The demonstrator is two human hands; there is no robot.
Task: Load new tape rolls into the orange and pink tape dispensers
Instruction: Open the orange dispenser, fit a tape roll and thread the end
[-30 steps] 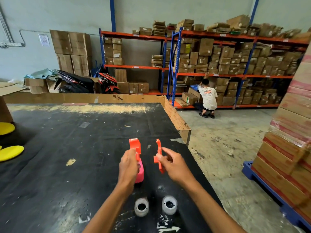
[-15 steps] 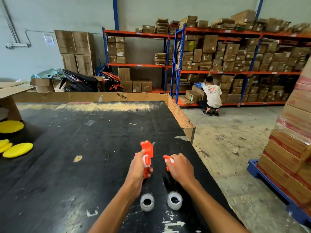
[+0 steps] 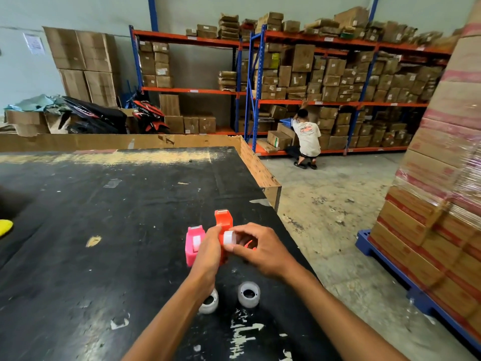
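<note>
The orange tape dispenser stands on the black table, steadied by my left hand from the near side. Just left of it stands the pink tape dispenser, untouched, with a white core showing in its side. My right hand pinches a small white spool at the orange dispenser's right side; an orange piece shows under its fingers. Two new clear tape rolls lie near me: one in plain sight, the other partly behind my left forearm.
The table's right edge drops to a concrete floor. A wrapped pallet of cartons stands at the right. A person crouches by the far shelving. A yellow pad lies at the table's left edge.
The orange dispenser has been set down on the table beside the pink one. My right hand moved from the loose orange side piece to pinching the white spool at its side.
</note>
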